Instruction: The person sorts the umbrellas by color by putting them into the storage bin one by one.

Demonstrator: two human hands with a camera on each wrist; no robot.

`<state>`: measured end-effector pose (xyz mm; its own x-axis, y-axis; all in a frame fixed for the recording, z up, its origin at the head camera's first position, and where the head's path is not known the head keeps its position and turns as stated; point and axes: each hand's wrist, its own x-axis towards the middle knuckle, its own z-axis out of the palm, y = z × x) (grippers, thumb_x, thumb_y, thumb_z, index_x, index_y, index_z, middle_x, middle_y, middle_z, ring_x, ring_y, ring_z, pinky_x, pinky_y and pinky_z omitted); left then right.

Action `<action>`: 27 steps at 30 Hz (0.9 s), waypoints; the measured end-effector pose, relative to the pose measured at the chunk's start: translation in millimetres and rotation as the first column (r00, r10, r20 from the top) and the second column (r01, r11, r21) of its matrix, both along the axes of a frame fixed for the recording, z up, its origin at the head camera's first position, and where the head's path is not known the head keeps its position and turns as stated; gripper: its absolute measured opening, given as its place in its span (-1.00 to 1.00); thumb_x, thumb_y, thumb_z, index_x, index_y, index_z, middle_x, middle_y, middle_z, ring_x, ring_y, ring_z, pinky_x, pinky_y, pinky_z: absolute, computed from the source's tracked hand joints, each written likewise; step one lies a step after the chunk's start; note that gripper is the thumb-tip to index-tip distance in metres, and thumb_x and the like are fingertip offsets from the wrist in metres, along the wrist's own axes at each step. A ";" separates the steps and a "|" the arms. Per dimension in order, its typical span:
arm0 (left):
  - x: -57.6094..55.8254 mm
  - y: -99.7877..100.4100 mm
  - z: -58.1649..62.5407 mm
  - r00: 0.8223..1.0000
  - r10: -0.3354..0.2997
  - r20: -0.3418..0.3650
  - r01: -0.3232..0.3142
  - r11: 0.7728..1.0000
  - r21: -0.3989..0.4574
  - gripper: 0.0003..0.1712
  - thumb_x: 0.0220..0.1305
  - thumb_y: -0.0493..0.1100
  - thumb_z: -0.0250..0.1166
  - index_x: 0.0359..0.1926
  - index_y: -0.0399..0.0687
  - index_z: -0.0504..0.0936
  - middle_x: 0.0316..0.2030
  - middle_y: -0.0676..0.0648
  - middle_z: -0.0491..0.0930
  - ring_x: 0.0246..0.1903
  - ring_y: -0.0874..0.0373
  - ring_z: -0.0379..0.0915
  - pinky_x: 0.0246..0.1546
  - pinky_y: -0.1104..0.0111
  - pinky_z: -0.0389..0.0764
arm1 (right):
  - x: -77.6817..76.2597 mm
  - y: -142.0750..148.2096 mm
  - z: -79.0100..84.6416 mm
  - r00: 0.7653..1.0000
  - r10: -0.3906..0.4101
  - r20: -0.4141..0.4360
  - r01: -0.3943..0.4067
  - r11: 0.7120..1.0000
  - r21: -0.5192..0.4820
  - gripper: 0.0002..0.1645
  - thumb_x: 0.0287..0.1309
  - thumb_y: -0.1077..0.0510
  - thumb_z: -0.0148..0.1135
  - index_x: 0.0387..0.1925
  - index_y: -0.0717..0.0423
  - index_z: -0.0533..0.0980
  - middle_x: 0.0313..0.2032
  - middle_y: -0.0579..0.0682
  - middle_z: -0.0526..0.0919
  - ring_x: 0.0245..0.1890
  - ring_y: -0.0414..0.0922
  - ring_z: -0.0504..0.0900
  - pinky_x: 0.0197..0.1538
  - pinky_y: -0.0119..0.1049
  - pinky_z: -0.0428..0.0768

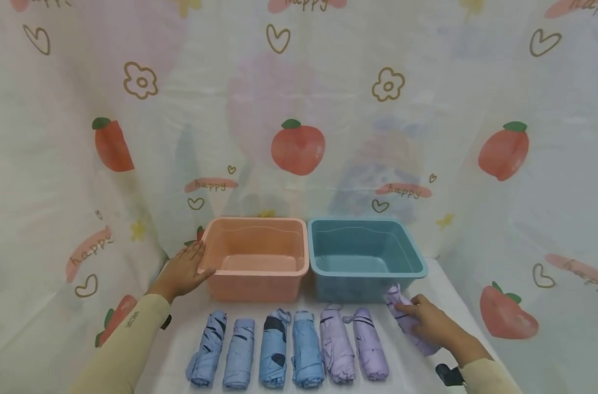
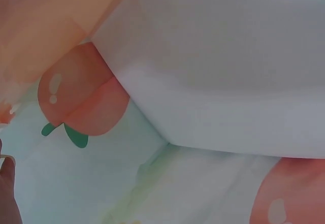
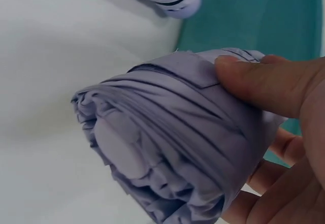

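My right hand (image 1: 434, 323) grips a folded purple umbrella (image 1: 407, 317) in front of the teal bin (image 1: 368, 287). In the right wrist view, thumb and fingers wrap the umbrella (image 3: 172, 127), its gathered end facing the camera. My left hand (image 1: 183, 271) rests with straight fingers on the left rim of the orange bin (image 1: 254, 287). Left of the held umbrella, several folded umbrellas lie in a row: blue ones, such as the light blue umbrella (image 1: 308, 350), then a pale purple umbrella (image 1: 337, 347) and another purple umbrella (image 1: 371, 347).
Both bins stand side by side at the back of the white table (image 1: 171, 361). A patterned curtain (image 1: 299, 87) with fruit prints hangs behind and at both sides. Part of the curtain (image 2: 66, 173) and white table fills the left wrist view.
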<state>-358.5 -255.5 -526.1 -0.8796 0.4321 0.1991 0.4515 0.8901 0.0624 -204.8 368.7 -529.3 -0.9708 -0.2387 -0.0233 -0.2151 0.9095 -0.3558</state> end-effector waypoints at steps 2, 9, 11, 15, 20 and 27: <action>0.7 -1.4 1.4 1.000 -0.003 -0.006 0.003 1.000 0.005 0.03 0.36 0.35 -0.01 0.42 -0.47 0.08 0.43 -0.33 0.06 0.42 -0.20 -0.05 0.37 -0.05 -0.01 | 0.4 -1.3 11.8 0.998 0.040 -0.051 -0.040 0.999 -0.005 -0.37 -0.12 0.38 0.38 0.11 0.12 0.60 -0.19 0.07 0.40 -0.37 -0.09 0.41 -0.38 -0.20 0.44; -3.2 -8.0 8.5 0.999 -0.033 -0.005 0.032 0.999 -0.038 0.04 0.35 0.36 -0.01 0.39 -0.52 0.13 0.40 -0.38 0.12 0.39 -0.25 0.00 0.36 -0.07 0.01 | -6.2 -6.4 43.0 0.985 0.109 -0.133 -0.114 0.993 -0.038 -0.41 0.01 0.33 0.39 0.16 0.08 0.58 -0.07 0.06 0.41 -0.20 -0.04 0.49 -0.26 -0.12 0.51; -5.7 -9.6 10.7 0.999 -0.042 0.000 0.042 0.997 -0.063 0.05 0.35 0.38 -0.02 0.37 -0.54 0.15 0.39 -0.40 0.13 0.38 -0.27 0.01 0.35 -0.07 0.01 | -10.0 -7.3 49.1 0.983 0.127 -0.129 -0.135 0.990 -0.049 -0.40 0.02 0.33 0.40 0.17 0.08 0.57 -0.03 0.08 0.42 -0.15 0.00 0.51 -0.23 -0.09 0.53; -10.7 -11.0 13.5 0.998 -0.044 0.035 0.046 0.996 -0.071 0.07 0.32 0.39 0.01 0.38 -0.53 0.14 0.39 -0.40 0.12 0.39 -0.27 -0.01 0.36 -0.06 0.00 | -16.9 -8.7 60.3 0.977 0.164 -0.137 -0.170 0.985 -0.038 -0.40 0.02 0.32 0.40 0.18 0.08 0.56 0.02 0.15 0.43 -0.08 0.09 0.53 -0.20 -0.03 0.54; -14.5 -7.8 8.8 0.998 -0.022 0.065 0.025 0.999 -0.033 0.07 0.32 0.36 0.04 0.40 -0.53 0.09 0.41 -0.39 0.07 0.40 -0.26 -0.04 0.36 -0.06 0.00 | -27.8 -12.3 74.7 0.966 0.194 -0.171 -0.199 0.980 -0.013 -0.39 0.04 0.33 0.39 0.19 0.10 0.55 0.03 0.18 0.42 -0.13 0.08 0.54 -0.24 -0.06 0.54; -11.1 -2.0 -3.7 0.999 -0.029 0.037 0.027 0.998 0.062 0.05 0.35 0.31 0.05 0.41 -0.53 0.05 0.43 -0.39 0.01 0.41 -0.26 -0.06 0.34 -0.07 0.05 | -54.5 -17.7 96.0 0.954 0.220 -0.203 -0.221 0.975 0.017 -0.38 0.04 0.37 0.37 0.20 0.13 0.53 0.02 0.25 0.43 -0.16 0.11 0.56 -0.25 -0.03 0.55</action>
